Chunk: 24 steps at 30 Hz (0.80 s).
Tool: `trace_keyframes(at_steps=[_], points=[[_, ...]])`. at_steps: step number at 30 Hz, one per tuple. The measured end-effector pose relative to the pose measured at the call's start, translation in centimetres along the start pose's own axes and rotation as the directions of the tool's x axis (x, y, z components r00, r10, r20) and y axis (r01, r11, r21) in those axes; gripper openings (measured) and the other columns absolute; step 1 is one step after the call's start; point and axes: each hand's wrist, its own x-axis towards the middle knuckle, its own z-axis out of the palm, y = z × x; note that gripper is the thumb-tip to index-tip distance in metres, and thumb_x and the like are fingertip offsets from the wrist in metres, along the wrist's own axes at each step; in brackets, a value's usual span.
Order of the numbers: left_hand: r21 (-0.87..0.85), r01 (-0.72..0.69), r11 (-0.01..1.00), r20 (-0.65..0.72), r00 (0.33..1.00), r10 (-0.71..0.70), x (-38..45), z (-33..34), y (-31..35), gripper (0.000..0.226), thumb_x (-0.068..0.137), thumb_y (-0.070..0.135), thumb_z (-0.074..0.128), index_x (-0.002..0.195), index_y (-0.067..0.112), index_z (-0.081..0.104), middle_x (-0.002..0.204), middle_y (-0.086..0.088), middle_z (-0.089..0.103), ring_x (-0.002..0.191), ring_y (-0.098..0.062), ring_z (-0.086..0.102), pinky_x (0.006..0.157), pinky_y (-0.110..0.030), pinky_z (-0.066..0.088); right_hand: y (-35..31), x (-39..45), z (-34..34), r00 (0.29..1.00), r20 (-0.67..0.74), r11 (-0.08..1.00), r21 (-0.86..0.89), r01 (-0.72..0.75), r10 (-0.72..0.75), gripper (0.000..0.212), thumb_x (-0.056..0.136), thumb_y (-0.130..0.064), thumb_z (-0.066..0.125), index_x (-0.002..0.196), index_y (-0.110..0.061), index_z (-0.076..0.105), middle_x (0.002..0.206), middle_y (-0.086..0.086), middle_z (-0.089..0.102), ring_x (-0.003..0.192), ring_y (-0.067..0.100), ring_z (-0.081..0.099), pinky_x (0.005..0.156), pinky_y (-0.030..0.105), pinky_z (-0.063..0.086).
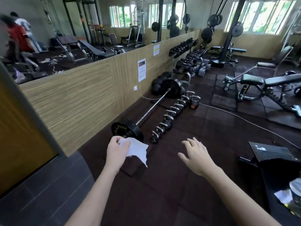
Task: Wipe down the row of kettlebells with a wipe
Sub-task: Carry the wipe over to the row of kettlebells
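A row of several black kettlebells with chrome handles (169, 118) runs across the dark rubber floor, from just ahead of my hands toward the far dumbbell rack. My left hand (116, 151) is shut on a white wipe (138, 150), which hangs crumpled from my fingers, a little short and left of the nearest kettlebell (154, 138). My right hand (196, 154) hovers open with its fingers spread and holds nothing, to the right of the row's near end.
A loaded barbell (151, 108) lies beside the row, along the wood-panelled wall with mirrors. A dumbbell rack (185, 62) stands beyond. Benches (267, 84) stand right. A white cable (244, 121) crosses the floor. A black laptop (273, 152) sits near right.
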Motion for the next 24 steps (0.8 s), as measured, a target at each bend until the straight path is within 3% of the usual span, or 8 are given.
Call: trace_keyframes(at_steps=[2,4,6,10,14,18,21,24], points=[[-0.061,0.066,0.996,-0.004,0.998,-0.066,2.3,2.8,0.3,0.026,0.084,0.027,0.081,0.102,0.017,0.065,0.099,-0.001,0.069,0.087,-0.017,0.066,0.072,-0.032,0.056,2.3,3.7,-0.3,1.000,0.009,1.000,0.006,0.014,-0.014,0.063,0.105,-0.053,0.045,0.157,-0.020,0.035,0.168,0.008,0.029,0.161,0.030,0.010,0.128,0.043,0.014],[-0.063,0.143,0.988,-0.009,0.990,-0.144,4.9,5.2,0.0,0.046,0.066,0.044,0.092,0.099,0.024,0.067,0.103,-0.005,0.073,0.099,-0.025,0.072,0.084,-0.045,0.062,4.2,7.1,-0.4,0.999,0.034,0.999,0.009,0.041,-0.041,0.063,0.105,-0.053,0.046,0.157,-0.020,0.035,0.168,0.008,0.029,0.161,0.029,0.010,0.128,0.044,0.013],[-0.061,0.204,0.977,0.005,0.979,-0.204,8.5,8.1,-0.6,0.054,0.059,0.045,0.095,0.098,0.020,0.067,0.106,-0.016,0.073,0.102,-0.034,0.072,0.087,-0.053,0.061,6.1,11.3,-0.1,0.997,0.037,0.997,0.016,0.070,-0.070,0.064,0.105,-0.053,0.045,0.158,-0.020,0.034,0.169,0.007,0.028,0.161,0.029,0.009,0.129,0.044,0.013],[-0.073,0.258,0.964,0.021,0.966,-0.257,14.6,14.1,2.0,0.039,0.074,0.020,0.092,0.098,0.007,0.065,0.094,-0.007,0.070,0.081,-0.020,0.068,0.066,-0.034,0.055,10.0,20.7,0.5,0.991,0.048,0.992,0.008,0.125,-0.125,0.064,0.104,-0.053,0.045,0.158,-0.020,0.032,0.170,0.008,0.026,0.161,0.029,0.008,0.129,0.044,0.012],[-0.085,0.322,0.943,0.051,0.947,-0.319,22.3,20.7,2.9,0.009,0.080,0.003,0.083,0.082,0.006,0.075,0.083,-0.009,0.077,0.076,-0.023,0.071,0.067,-0.031,0.056,14.4,30.6,0.7,0.983,0.087,0.987,-0.007,0.162,-0.161,0.069,0.103,-0.055,0.045,0.160,-0.020,0.028,0.171,0.009,0.022,0.162,0.029,0.005,0.130,0.047,0.010],[-0.029,0.323,0.946,0.052,0.945,-0.322,28.7,26.4,4.3,0.009,0.086,0.007,0.069,0.092,0.003,0.073,0.088,-0.012,0.074,0.077,-0.022,0.065,0.067,-0.030,0.050,18.0,39.3,0.2,0.978,0.105,0.984,0.019,0.177,-0.179,0.076,0.100,-0.061,0.048,0.160,-0.019,0.028,0.170,0.010,0.024,0.161,0.029,0.007,0.130,0.047,0.011],[0.070,0.277,0.958,0.046,0.959,-0.281,33.2,29.9,5.3,0.003,0.086,0.017,0.065,0.086,0.015,0.067,0.086,-0.006,0.070,0.078,-0.022,0.062,0.068,-0.032,0.046,19.9,45.4,0.3,0.965,0.155,0.978,0.050,0.204,-0.210,0.082,0.097,-0.066,0.050,0.160,-0.018,0.028,0.169,0.010,0.025,0.161,0.030,0.009,0.130,0.048,0.012],[0.141,0.262,0.955,0.000,0.964,-0.265,37.9,33.3,5.5,0.011,0.090,0.027,0.062,0.095,0.017,0.062,0.097,-0.006,0.071,0.086,-0.025,0.065,0.070,-0.035,0.047,21.7,52.3,1.0,0.945,0.193,0.964,0.079,0.255,-0.266,0.085,0.095,-0.068,0.051,0.159,-0.018,0.029,0.168,0.010,0.028,0.160,0.031,0.012,0.129,0.049,0.013]])
